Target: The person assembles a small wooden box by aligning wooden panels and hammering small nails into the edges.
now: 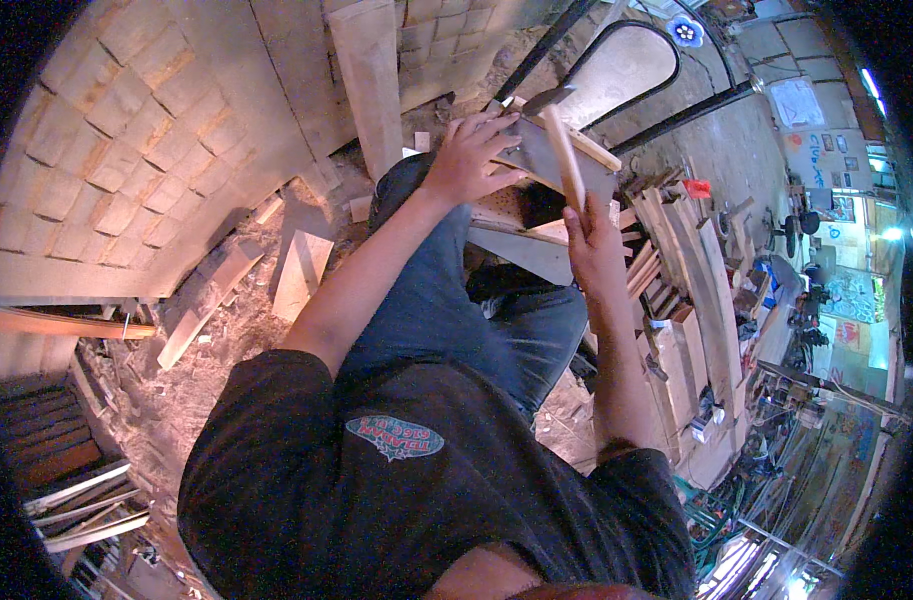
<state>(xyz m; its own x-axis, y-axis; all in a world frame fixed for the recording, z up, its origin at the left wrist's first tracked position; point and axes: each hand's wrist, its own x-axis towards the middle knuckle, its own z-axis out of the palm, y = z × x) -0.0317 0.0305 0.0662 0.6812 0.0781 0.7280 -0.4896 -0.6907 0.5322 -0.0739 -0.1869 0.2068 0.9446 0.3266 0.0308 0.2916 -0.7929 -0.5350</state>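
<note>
Head view: hammer (562, 150) in right hand (592, 245).

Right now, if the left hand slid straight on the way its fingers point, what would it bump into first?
Probably the hammer held by the right hand. The left hand lies on a grey board, fingers pointing toward the wooden handle; depth is hard to judge.

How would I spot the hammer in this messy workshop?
Find the person's blue-jeaned knee in the middle. Just above it, the right hand grips a hammer by its pale wooden handle. Unlike the flat planks stacked beside it, it has a dark metal head on top.
</note>
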